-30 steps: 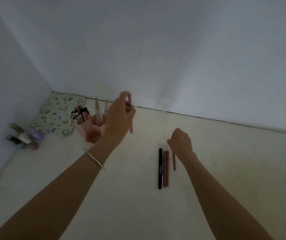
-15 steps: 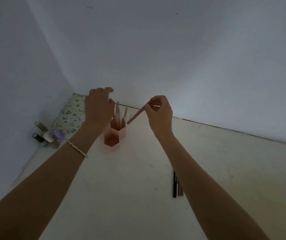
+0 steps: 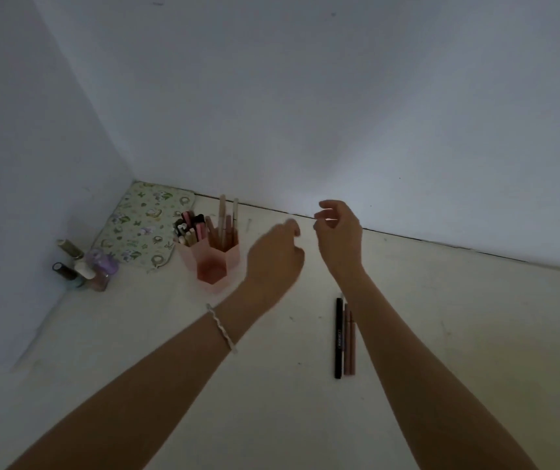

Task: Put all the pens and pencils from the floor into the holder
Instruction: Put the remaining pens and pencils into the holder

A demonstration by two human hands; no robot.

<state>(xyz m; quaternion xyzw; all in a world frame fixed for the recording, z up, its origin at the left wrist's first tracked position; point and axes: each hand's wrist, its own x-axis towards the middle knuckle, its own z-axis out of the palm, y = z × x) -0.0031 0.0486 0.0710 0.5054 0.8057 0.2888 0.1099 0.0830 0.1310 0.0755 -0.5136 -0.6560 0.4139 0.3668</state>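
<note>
**A:** Head view first: where are the leftover pens?

**B:** Low and right of centre in the frame. A long black pen (image 3: 338, 337) and two slim pinkish-brown pencils (image 3: 349, 339) lie side by side on the pale floor (image 3: 475, 334), touching or nearly so, with their long axes running from the bottom of the frame up toward the wall.

**A:** And the hands?

**B:** Both are empty, with fingers loosely curled and apart. The left hand (image 3: 276, 259) is blurred, just right of the pink plastic hexagonal holder (image 3: 210, 262), which sits left of centre and already has pens in its back cells. The right hand (image 3: 337, 232) hovers higher, near the wall line.

**A:** Which is nearer the pens?

**B:** The right, I'd say. Its forearm passes just beside them, partly covering the right-hand pencil. The pens lie below both hands in the frame, so the reach comes back toward the body.
</note>
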